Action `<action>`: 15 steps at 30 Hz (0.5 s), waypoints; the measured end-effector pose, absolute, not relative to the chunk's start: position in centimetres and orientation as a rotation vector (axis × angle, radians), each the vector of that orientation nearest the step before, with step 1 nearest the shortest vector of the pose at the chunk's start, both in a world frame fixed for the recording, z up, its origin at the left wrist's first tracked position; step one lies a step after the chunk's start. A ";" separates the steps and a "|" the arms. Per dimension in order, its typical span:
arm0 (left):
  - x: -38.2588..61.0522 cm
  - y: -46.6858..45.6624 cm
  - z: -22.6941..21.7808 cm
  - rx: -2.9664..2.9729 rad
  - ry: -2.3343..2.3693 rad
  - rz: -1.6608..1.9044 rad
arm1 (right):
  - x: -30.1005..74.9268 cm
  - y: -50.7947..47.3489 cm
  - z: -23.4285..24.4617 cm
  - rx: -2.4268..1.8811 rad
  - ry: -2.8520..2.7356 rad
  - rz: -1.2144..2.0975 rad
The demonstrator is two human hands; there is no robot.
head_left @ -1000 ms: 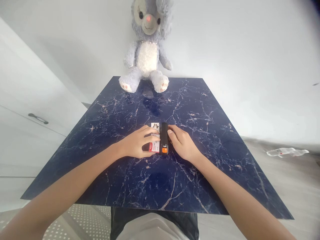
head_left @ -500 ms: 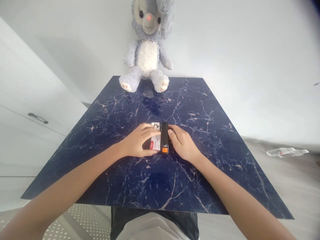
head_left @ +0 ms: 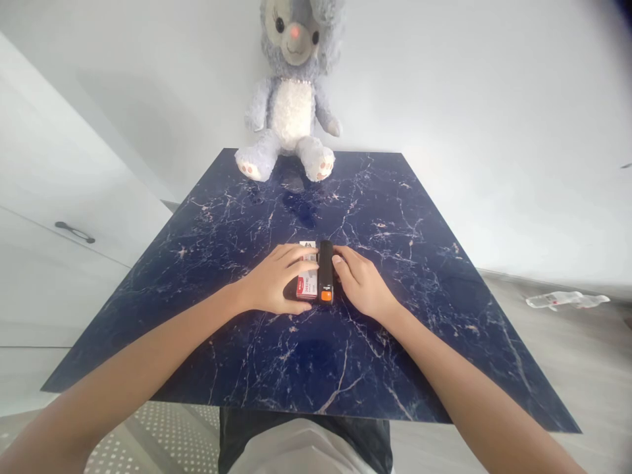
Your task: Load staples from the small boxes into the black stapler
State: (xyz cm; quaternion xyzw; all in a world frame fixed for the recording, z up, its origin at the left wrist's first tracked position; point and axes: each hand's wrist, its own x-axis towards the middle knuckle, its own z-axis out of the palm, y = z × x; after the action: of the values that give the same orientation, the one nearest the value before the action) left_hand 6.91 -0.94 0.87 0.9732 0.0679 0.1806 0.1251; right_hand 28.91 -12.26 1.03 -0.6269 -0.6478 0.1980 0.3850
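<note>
A small white and red box (head_left: 307, 285) lies on the dark blue marbled table (head_left: 316, 355), touching a black stapler (head_left: 324, 276) with an orange end that lies just to its right. My left hand (head_left: 274, 283) curls over the box, fingers on top and thumb at its near side. My right hand (head_left: 360, 282) rests against the stapler's right side, fingers bent along it.
A grey and white plush rabbit (head_left: 291, 99) sits at the table's far edge against the white wall. A white cabinet with a dark handle (head_left: 74, 232) stands to the left. A clear plastic bottle (head_left: 567, 300) lies on the floor at the right.
The box has shifted slightly under my left hand's fingers, staying against the stapler. Both hands remain in the same place.
</note>
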 end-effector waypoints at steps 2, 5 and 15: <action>6.7 -0.6 0.8 2.831 0.219 0.480 | 28.9 -12.3 1.0 -1.595 -1.655 0.505; 6.6 -0.2 0.5 2.782 0.328 0.406 | 28.9 -12.3 1.1 -1.596 -1.660 0.501; 6.7 -0.2 0.1 2.701 0.463 0.382 | 28.9 -12.3 1.1 -1.590 -1.667 0.491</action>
State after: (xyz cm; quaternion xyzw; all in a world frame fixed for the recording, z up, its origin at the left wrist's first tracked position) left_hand 6.72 -0.25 0.09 0.9592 0.1642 0.1355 0.1861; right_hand 28.87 -12.29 1.06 -0.6236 -0.6537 0.1924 0.3832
